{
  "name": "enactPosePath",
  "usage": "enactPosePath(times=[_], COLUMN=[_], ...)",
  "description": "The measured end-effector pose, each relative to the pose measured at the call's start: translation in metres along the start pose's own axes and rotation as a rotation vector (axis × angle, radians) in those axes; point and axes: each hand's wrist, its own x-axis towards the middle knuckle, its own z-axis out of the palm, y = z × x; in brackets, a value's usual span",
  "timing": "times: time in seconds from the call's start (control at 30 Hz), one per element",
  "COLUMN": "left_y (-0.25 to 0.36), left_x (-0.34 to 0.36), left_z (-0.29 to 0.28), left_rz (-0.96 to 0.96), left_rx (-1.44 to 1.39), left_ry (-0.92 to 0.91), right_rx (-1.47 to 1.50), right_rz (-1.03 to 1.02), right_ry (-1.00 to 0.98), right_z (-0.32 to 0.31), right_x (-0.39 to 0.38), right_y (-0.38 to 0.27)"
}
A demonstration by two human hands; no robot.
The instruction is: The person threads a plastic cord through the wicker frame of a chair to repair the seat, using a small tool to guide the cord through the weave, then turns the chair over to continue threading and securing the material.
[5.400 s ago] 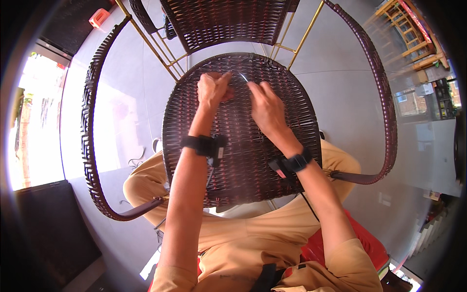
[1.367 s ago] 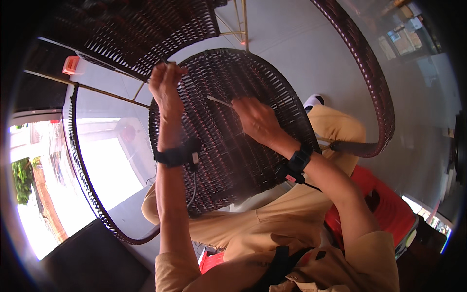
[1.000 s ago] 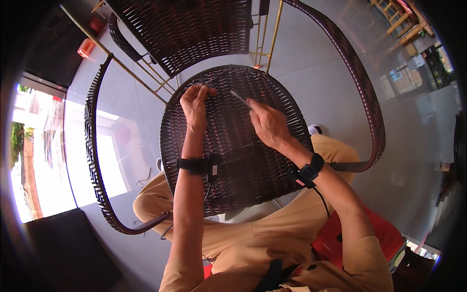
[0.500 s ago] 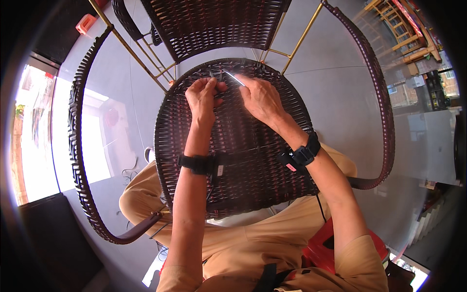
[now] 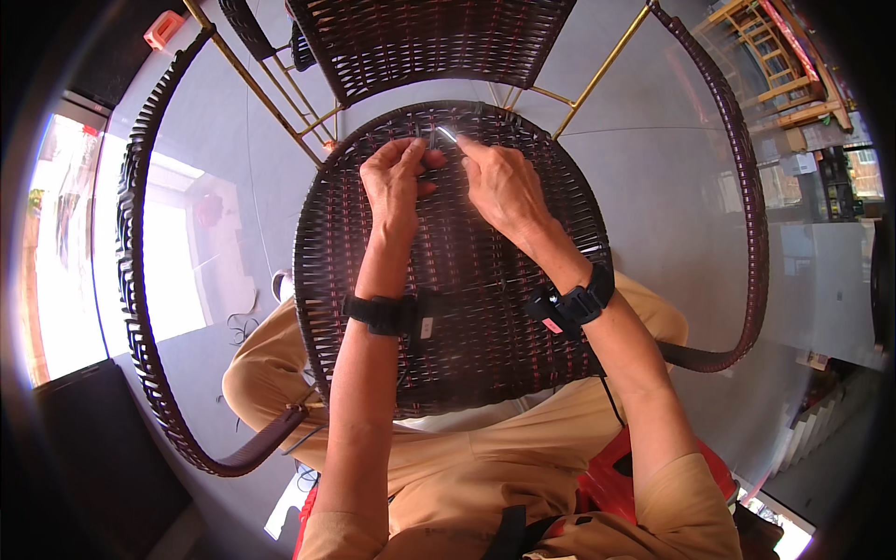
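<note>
Thin light strand/strip (image 5: pixel 446 134) sits at upper centre of frame, right over the far edge of the dark woven seat (image 5: pixel 448 308) of a wicker chair. Right hand (image 5: pixel 504 187) pinches the strand btwn thumb & forefinger, fingers curled, tip of strand poking up-left. Left hand (image 5: pixel 397 177) just beside it, fingers bent and closed on the weave/strand near the same spot; exact grip on strand can't be told. Hands nearly touching at fingertips. Both wrists carry black bands: left wristband (image 5: pixel 378 313), right wristband (image 5: pixel 579 303) w/ a red tab. Seat rests across the person's tan-trousered lap (image 5: pixel 467 467), lower centre. Curved woven armrests (image 5: pixel 140 280) sweep along left & right of frame; woven backrest (image 5: pixel 429 42) at top, w/ yellow metal frame rods (image 5: pixel 261 93) upper left. Grey floor around.
</note>
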Motion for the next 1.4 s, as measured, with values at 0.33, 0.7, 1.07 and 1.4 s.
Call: enactPosePath(times=[0.33, 0.7, 1.07, 1.4], left_y=[0.003, 0.002, 0.002, 0.000], left_x=[-0.003, 0.019, 0.028, 0.036], left_z=[0.007, 0.014, 0.016, 0.023], left_rz=[-0.007, 0.006, 0.004, -0.008], left_rx=[-0.005, 0.253, 0.217, 0.158], left_ry=[0.024, 0.105, 0.124, 0.163], right_rx=[-0.067, -0.052, -0.001, -0.008], right_rz=[-0.159, -0.213, -0.247, -0.210], right_ry=[0.225, 0.326, 0.388, 0.376], right_z=[0.026, 0.034, 0.038, 0.036], right_x=[-0.017, -0.021, -0.021, -0.021], right_y=[0.016, 0.022, 0.025, 0.021])
